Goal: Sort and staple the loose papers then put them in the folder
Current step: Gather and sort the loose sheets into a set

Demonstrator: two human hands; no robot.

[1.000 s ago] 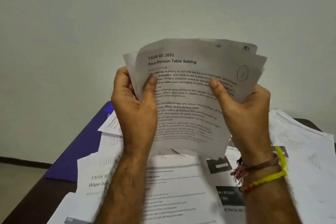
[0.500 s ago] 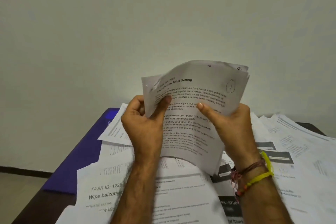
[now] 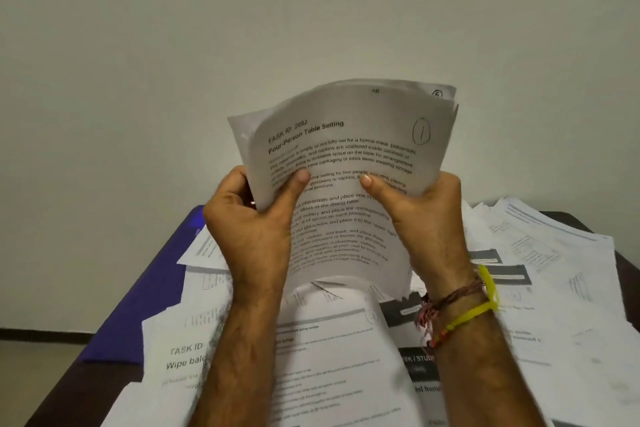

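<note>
Head view. Left hand [image 3: 256, 236] and right hand [image 3: 426, 218] each grip a sheaf [image 3: 346, 163] of sheets held upright above the counter [image 3: 69, 388], thumbs pressed on the front page, fingers hidden behind it. The front page, headed "Four-Person Table Setting", carries a circled 1; a circled mark on the sheet behind is partly cut off. The sheaf's lower edge is bent toward the camera. Loose papers [image 3: 554, 288] cover the counter, their small print blurred. A purple folder [image 3: 145, 298] lies at left, mostly buried under papers. Bracelets [image 3: 460, 308] circle the right wrist.
</note>
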